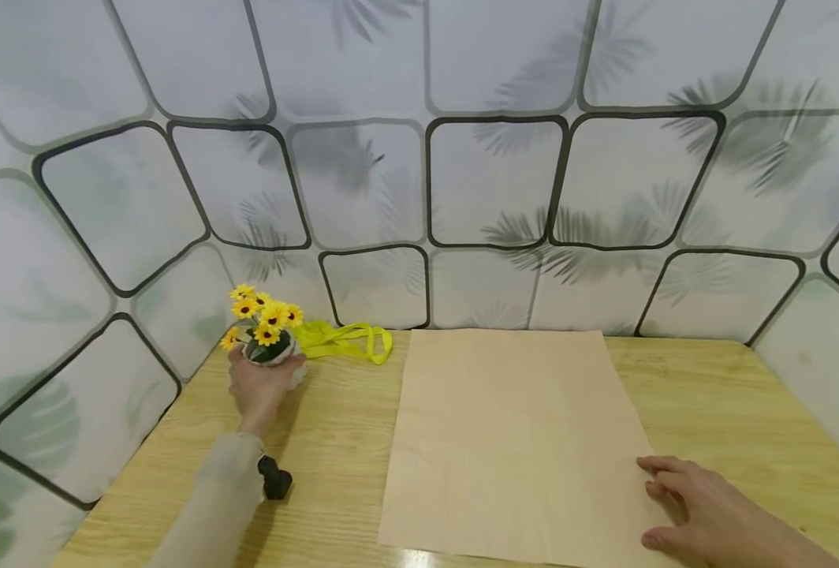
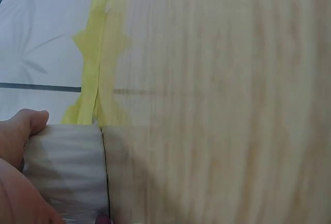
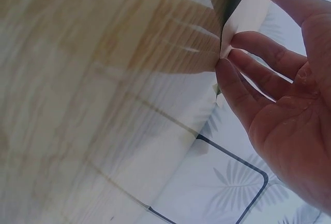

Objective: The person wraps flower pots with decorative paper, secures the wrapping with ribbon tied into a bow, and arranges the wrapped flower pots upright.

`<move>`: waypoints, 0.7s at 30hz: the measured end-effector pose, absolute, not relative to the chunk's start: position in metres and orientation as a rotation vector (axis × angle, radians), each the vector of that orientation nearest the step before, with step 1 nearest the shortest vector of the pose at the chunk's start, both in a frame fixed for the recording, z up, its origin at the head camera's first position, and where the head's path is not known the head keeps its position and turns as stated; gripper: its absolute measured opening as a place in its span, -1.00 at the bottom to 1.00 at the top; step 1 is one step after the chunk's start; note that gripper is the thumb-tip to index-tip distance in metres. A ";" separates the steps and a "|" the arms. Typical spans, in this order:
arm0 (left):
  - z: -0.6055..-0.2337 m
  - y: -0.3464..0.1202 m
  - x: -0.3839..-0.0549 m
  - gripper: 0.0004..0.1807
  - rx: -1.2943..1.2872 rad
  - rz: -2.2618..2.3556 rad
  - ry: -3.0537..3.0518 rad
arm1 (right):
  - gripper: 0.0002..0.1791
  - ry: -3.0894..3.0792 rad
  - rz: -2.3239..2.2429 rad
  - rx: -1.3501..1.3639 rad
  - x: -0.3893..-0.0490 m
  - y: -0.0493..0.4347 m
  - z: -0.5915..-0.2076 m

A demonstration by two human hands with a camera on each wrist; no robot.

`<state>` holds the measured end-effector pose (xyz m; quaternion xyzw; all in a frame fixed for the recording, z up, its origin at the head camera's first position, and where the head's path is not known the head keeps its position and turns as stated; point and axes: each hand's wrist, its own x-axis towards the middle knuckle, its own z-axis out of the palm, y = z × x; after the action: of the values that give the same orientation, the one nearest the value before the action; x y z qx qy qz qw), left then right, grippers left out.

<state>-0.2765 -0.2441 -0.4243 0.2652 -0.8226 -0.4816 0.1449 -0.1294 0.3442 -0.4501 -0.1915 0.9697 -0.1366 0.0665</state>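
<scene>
At the table's back left stands a small white pot [image 1: 297,374] of artificial sunflowers [image 1: 272,315], yellow with dark centres. My left hand [image 1: 262,386] grips the pot around its side. In the left wrist view the pot's smooth wall [image 2: 67,167] sits between thumb and fingers, its base at the wood surface. A large sheet of light brown paper [image 1: 512,442] lies flat across the middle. Fingertips of my right hand [image 1: 710,505] touch its right edge, the fingers loosely bent. The right wrist view shows the sheet's edge slightly raised at those fingertips.
Bright yellow ribbon [image 1: 348,341] lies loosely folded behind and right of the pot. A light wooden table [image 1: 334,450] carries everything. Patterned cloth walls [image 1: 497,181] with dark outlines and leaf prints rise along the back and sides. A black wrist camera [image 1: 275,479] sits on my left wrist.
</scene>
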 end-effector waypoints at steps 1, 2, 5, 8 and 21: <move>-0.424 -0.244 -0.277 0.26 0.767 -1.379 -2.365 | -0.22 2.937 -0.404 -0.578 -0.129 0.343 -0.450; -0.424 -0.244 -0.277 0.27 0.766 -1.367 -2.365 | -0.22 2.947 -0.400 -0.579 -0.129 0.343 -0.450; -0.423 -0.243 -0.277 0.28 0.726 -1.322 -2.374 | -0.19 2.947 -0.392 -0.556 -0.128 0.342 -0.449; -0.422 -0.239 -0.278 0.27 0.643 -1.279 -2.380 | -0.18 2.947 -0.398 -0.550 -0.127 0.342 -0.448; -0.426 -0.229 -0.285 0.03 0.419 -1.060 -2.386 | -0.16 2.966 -0.411 -0.584 -0.125 0.345 -0.452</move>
<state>-0.2849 -0.2291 -0.4264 0.1537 -0.8746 -0.3885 0.2461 -0.1253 0.3449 -0.4522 -0.1911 0.9713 -0.1345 0.0452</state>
